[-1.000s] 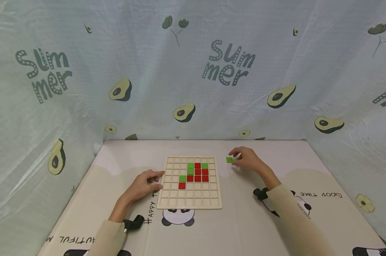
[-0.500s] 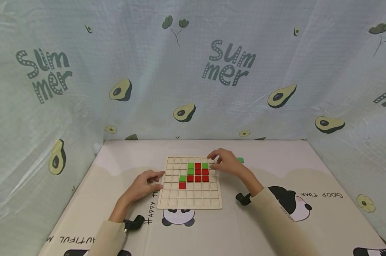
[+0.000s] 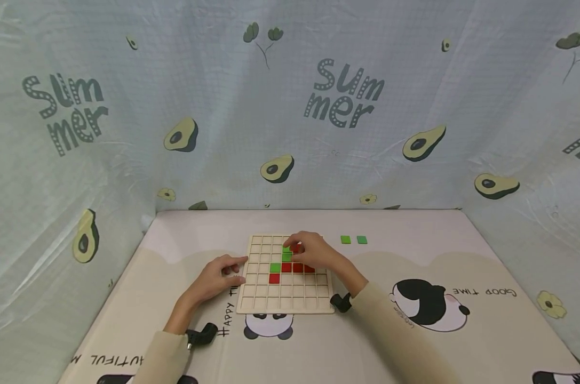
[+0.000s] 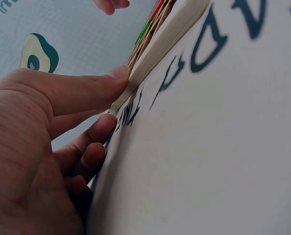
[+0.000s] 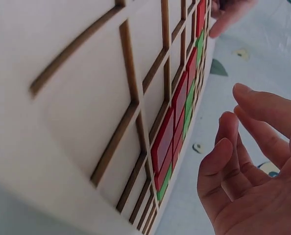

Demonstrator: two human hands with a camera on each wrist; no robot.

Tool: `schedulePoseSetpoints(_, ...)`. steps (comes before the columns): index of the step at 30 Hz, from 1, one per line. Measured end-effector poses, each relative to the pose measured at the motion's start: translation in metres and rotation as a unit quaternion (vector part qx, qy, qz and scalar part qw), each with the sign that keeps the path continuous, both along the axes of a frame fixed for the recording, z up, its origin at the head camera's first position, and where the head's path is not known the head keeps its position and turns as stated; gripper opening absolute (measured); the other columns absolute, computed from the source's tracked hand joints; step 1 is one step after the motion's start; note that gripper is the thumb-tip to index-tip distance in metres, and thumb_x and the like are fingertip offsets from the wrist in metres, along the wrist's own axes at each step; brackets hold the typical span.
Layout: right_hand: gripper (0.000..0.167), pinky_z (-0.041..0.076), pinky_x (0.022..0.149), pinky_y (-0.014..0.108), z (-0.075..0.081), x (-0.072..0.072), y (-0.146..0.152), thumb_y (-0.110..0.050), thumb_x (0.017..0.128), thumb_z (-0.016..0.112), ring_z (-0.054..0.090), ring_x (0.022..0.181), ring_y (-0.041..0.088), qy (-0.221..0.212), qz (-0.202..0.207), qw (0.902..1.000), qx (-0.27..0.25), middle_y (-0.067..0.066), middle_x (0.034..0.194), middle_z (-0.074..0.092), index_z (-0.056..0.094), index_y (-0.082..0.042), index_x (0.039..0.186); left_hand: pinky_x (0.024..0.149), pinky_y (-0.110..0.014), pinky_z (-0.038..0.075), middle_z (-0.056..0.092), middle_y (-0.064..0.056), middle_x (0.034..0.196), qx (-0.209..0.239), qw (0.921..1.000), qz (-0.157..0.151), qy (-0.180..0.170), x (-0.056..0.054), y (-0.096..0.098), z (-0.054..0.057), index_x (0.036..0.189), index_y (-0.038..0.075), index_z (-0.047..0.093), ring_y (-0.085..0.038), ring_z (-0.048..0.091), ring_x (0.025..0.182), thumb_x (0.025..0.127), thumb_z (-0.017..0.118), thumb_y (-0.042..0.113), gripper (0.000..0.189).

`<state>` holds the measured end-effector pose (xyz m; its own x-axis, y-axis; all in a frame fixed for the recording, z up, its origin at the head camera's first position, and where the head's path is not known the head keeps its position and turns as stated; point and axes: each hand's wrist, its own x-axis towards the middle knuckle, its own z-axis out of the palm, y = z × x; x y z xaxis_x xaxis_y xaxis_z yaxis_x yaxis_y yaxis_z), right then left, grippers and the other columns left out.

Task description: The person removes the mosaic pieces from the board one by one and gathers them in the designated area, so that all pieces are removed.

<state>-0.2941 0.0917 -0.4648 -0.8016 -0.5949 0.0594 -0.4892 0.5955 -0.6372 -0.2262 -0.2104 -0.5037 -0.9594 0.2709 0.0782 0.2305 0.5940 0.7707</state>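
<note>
A pale wooden grid board lies mid-table, with red tiles and green tiles set in some of its squares. My left hand touches the board's left edge with thumb and index finger, spread apart along it. In the left wrist view the thumb rests against that wooden edge. My right hand hovers over the upper right of the board, covering some tiles. Seen from the right wrist, its fingers are loosely bent with nothing between them.
Two loose green tiles, one yellowish and one bluer, lie on the table right of the board. The tablecloth has printed pandas and lettering. A curtain with avocados hangs behind and at both sides.
My right hand has moved left from beside the loose green tiles to over the board, uncovering both of them. My left hand stays at the board's edge.
</note>
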Motion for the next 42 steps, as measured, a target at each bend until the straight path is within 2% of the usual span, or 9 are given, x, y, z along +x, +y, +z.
schedulePoseSetpoints(5,0.032,0.052,0.081,0.031,-0.002,0.000,-0.012,-0.012,0.092,0.076,0.062,0.089,0.015,-0.002,0.022,0.9998,0.000,0.004,0.110,0.072,0.073,-0.009,0.124,0.079,-0.027,0.039,0.059,-0.004,0.098,0.002,1.0000,0.001,-0.004,0.000,0.000,0.000,0.138,0.005,0.066,-0.019,0.048,0.090,0.087,0.080,0.018,0.055)
schedulePoseSetpoints(11,0.030,0.052,0.086,0.030,-0.004,-0.002,-0.023,-0.012,0.090,0.077,0.066,0.100,0.017,-0.013,0.044,0.9989,0.008,0.003,0.109,0.073,0.074,-0.010,0.120,0.079,-0.028,0.039,0.059,-0.004,0.099,-0.003,1.0000,0.006,-0.008,-0.001,0.001,0.001,0.139,0.007,0.066,-0.019,0.048,0.091,0.087,0.081,0.019,0.056)
schedulePoseSetpoints(17,0.025,0.052,0.082,0.028,-0.007,-0.001,-0.030,-0.011,0.090,0.077,0.065,0.093,0.015,-0.004,0.064,0.9976,0.024,0.002,0.101,0.073,0.076,-0.010,0.114,0.079,-0.028,0.038,0.059,-0.004,0.098,-0.005,0.9999,0.007,-0.010,-0.001,0.001,-0.001,0.139,0.007,0.066,-0.019,0.047,0.090,0.087,0.081,0.020,0.056)
schedulePoseSetpoints(22,0.020,0.051,0.082,0.026,-0.011,-0.001,-0.033,-0.013,0.089,0.078,0.064,0.089,0.009,-0.006,0.066,0.9968,0.045,-0.001,0.099,0.074,0.078,-0.012,0.110,0.079,-0.028,0.038,0.059,-0.003,0.098,-0.007,0.9999,0.004,-0.008,0.000,0.001,-0.001,0.139,0.007,0.066,-0.018,0.047,0.090,0.087,0.081,0.020,0.055)
schedulePoseSetpoints(28,0.020,0.051,0.082,0.028,-0.011,-0.001,-0.037,-0.013,0.089,0.078,0.063,0.089,0.010,-0.005,0.065,0.9959,0.064,0.000,0.100,0.074,0.079,-0.012,0.108,0.078,-0.028,0.038,0.058,-0.004,0.097,-0.006,0.9999,0.005,-0.007,0.000,0.000,0.000,0.138,0.007,0.066,-0.019,0.047,0.090,0.087,0.081,0.019,0.055)
schedulePoseSetpoints(42,0.017,0.049,0.079,0.028,-0.005,0.005,-0.039,-0.012,0.088,0.081,0.060,0.085,0.009,-0.011,0.058,0.9963,0.062,-0.001,0.092,0.072,0.079,-0.012,0.105,0.078,-0.029,0.037,0.058,-0.003,0.097,-0.008,0.9998,0.010,-0.012,0.002,-0.001,0.000,0.138,0.007,0.066,-0.019,0.046,0.091,0.087,0.080,0.018,0.054)
